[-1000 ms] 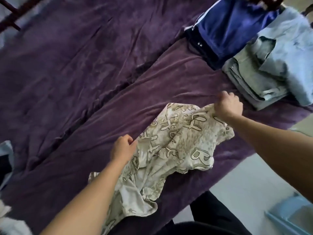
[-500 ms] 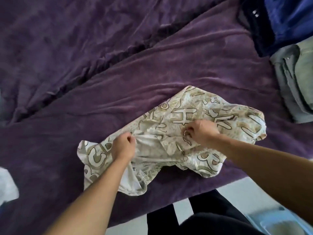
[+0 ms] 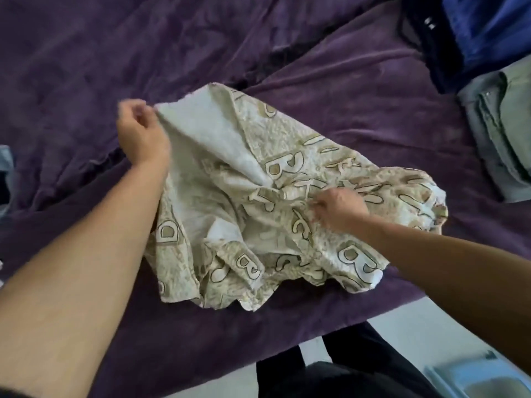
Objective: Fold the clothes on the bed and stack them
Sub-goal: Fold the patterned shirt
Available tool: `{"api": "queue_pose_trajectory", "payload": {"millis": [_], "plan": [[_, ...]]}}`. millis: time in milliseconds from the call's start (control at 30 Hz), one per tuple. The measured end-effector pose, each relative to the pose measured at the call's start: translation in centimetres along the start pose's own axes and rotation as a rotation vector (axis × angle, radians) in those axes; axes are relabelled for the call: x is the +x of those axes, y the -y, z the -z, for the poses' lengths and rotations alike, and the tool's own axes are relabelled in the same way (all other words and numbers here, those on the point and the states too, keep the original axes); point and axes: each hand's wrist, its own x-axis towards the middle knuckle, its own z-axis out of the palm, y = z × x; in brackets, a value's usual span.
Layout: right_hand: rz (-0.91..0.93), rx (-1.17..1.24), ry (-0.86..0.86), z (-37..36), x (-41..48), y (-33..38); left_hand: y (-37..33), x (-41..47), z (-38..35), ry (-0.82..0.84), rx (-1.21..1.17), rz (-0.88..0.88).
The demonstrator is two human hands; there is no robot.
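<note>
Cream lettered garment (image 3: 287, 173) crumpled on purple bed (image 3: 344, 96) | left hand (image 3: 140, 136) pinches lifted edge | right hand (image 3: 340, 209) grips bunched middle | advice: draw edges apart, flatten fully before first fold

Purple blanket (image 3: 344, 96) spread wide and creased, with a dark fold line running diagonally from upper middle down to the left. Pale floor (image 3: 402, 326) past its near edge. Light-blue plastic tub (image 3: 482, 382) on floor, bottom-right corner, partly out of frame.
</note>
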Motion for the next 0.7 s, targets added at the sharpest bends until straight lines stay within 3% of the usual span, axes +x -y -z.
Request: {"api": "queue_pose_trajectory", "payload": {"millis": [100, 167, 233, 300, 367, 467, 567, 633, 700], "plan": [[-0.24, 0.239, -0.222, 2.7, 1.0, -2.5, 2.3, -3.2, 0.5, 0.171, 0.09, 0.008], [-0.409, 0.253, -0.429, 6.0, 1.6, -5.0, 4.3, -7.4, 0.7, 0.378, 0.23, -0.037], [-0.51, 0.26, -0.525, 9.1, 1.7, -7.0, 6.3, -11.9, 0.8, 0.631, 0.347, -0.065], [-0.542, 0.164, -0.566, 10.7, 1.6, -8.0, 8.1, -16.0, 1.0, 0.876, 0.47, -0.063], [-0.433, -0.01, -0.597, 10.3, 1.0, -6.9, 10.1, -19.1, 0.9, 0.999, 0.603, -0.087], [-0.016, -0.167, -0.547, 6.2, -0.5, -2.6, 11.8, -20.7, 1.5, 0.925, 0.694, -0.176], [0.326, -0.183, -0.305, -0.8, -3.0, 2.3, 12.8, -19.7, 2.9, 0.816, 0.528, -0.138], [0.458, -0.256, -0.095, -6.0, -4.9, 4.6, 13.5, -17.4, 4.9, 0.656, 0.381, -0.017], [0.395, -0.34, 0.146, -10.1, -6.8, 5.4, 14.6, -14.5, 7.2, 0.432, 0.273, 0.072]]}}
